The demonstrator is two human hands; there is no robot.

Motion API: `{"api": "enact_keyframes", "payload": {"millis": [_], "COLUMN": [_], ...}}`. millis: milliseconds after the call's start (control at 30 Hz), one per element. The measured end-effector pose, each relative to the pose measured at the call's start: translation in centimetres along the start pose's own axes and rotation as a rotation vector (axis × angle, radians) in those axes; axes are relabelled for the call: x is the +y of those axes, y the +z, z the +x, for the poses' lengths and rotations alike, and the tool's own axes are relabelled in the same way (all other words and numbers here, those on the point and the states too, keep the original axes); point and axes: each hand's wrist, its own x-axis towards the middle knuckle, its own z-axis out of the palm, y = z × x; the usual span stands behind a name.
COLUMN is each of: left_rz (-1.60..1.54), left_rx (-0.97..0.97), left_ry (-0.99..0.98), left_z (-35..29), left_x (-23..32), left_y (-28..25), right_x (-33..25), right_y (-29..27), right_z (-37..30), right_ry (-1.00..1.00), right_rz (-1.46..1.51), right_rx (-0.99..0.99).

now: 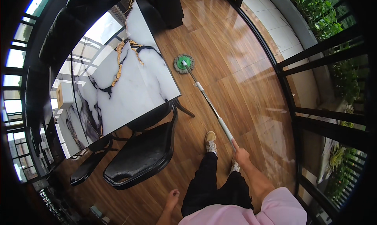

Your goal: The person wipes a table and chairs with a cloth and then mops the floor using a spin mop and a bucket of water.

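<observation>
My right hand [242, 156] is wrapped round the upper end of a long mop handle [214, 109], white and silver in colour. From there the handle slants away to the far left. At its far end the round mop head [183, 63], green with a grey fringe, lies flat on the wooden floor [235, 87] beside the table's right edge. My left hand [172, 198] hangs low by my left leg, away from the mop, with its fingers curled in; whether anything small is inside them I cannot make out.
A glossy white marble-patterned table [133, 95] stands at the left. Black chairs [141, 158] are drawn up along its near side, and a black sofa [165, 7] is beyond it. Dark-framed glass panels [290, 107] line the right, with plants [318, 16] outside. A tissue box [64, 95] sits on the table.
</observation>
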Motion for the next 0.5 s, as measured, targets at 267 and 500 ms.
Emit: {"api": "enact_keyframes", "payload": {"millis": [267, 500], "left_rz": [-0.426, -0.322], "left_rx": [0.007, 0.027], "left_ry": [0.272, 0.081], "left_z": [0.1, -6.7], "left_x": [4.2, -13.6], "left_y": [1.5, 4.2], "right_x": [-17.4, 9.5], "right_y": [-9.9, 8.7], "right_z": [18.3, -10.5], "right_ry": [-0.144, -0.068], "right_rz": [-0.034, -0.062], "right_rx": [0.229, -0.041]}}
